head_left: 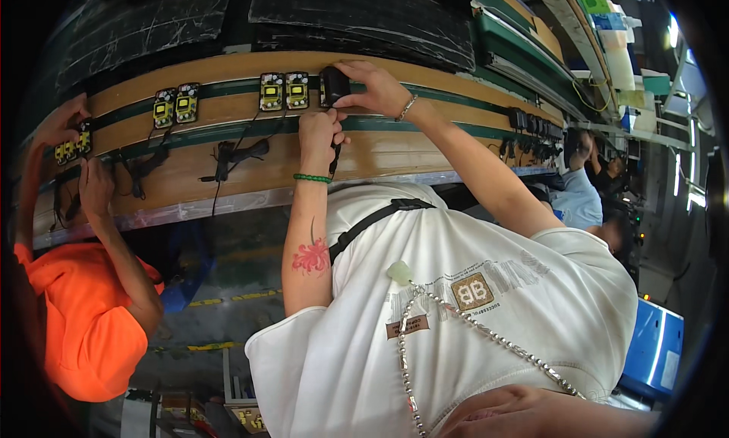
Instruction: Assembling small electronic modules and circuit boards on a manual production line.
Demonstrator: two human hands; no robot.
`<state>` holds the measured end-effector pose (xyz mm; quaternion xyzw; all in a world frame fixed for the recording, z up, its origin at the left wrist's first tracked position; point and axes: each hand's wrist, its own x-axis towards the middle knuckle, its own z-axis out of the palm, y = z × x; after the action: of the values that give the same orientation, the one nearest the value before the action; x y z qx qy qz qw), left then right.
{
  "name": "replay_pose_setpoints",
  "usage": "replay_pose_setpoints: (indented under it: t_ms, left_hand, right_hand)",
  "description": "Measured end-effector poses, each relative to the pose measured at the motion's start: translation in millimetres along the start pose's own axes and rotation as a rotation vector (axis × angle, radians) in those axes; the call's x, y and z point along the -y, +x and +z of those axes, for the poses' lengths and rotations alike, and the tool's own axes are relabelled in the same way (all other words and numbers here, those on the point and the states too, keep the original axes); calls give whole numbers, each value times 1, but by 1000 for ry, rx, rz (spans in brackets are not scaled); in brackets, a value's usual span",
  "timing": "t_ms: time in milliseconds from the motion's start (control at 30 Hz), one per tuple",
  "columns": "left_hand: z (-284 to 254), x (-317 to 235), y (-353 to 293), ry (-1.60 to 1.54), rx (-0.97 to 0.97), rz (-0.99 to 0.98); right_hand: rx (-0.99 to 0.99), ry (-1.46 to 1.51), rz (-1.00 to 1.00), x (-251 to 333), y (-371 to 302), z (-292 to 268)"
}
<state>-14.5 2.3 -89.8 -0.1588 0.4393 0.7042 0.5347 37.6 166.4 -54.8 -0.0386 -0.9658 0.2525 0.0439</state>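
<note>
At my nine o'clock a co-worker in an orange shirt [83,316] reaches both hands up to the conveyor bench [380,153], fingers on a small yellow circuit board [72,143] at the bench's far left end. Moving toward eleven o'clock, I see a pair of yellow boards [176,104] sitting side by side on the green belt strip, with a black cord bundle [235,153] lying on the wooden ledge just below them. At twelve o'clock a second pair of yellow boards [285,91] sits just left of the work, touching nothing I hold.

My left hand [319,134] comes up from six o'clock, green bead bracelet on the wrist, fingers pinched on a black cord [334,159] that hangs beneath the adapter. My right hand [376,87] arrives from three o'clock with a metal bracelet, fingers clenched around the black adapter housing [332,85], a small dark, boxy shell held on the belt strip just right of the yellow pair. My own forearms cover part of the bench below it.

Further toward two o'clock, a row of finished black adapters [531,127] lines the belt, and another worker in a pale blue shirt [581,199] sits beyond.
</note>
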Motion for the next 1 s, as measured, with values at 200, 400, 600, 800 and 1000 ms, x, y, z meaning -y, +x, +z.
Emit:
replay_pose_setpoints:
  t_ms: [200, 400, 600, 800, 1000]
  left_hand:
    - [-5, 6, -5, -8, 10, -10]
    - [-10, 3, -11, -88, 90, 13]
    - [0, 0, -14, 94, 107, 80]
    - [-5, -1, -47, 1316, -412, 698]
    - [-22, 0, -64, 1302, -821, 1163]
  right_hand:
    - [150, -193, -24, 16, 15, -9]
    - [425, -368, 84, 37, 48, -22]
    - [473, -559, 190, 66, 57, -25]
    - [-4, -155, -43, 28, 25, -38]
    - [-478, -654, 762, -122, 29, -152]
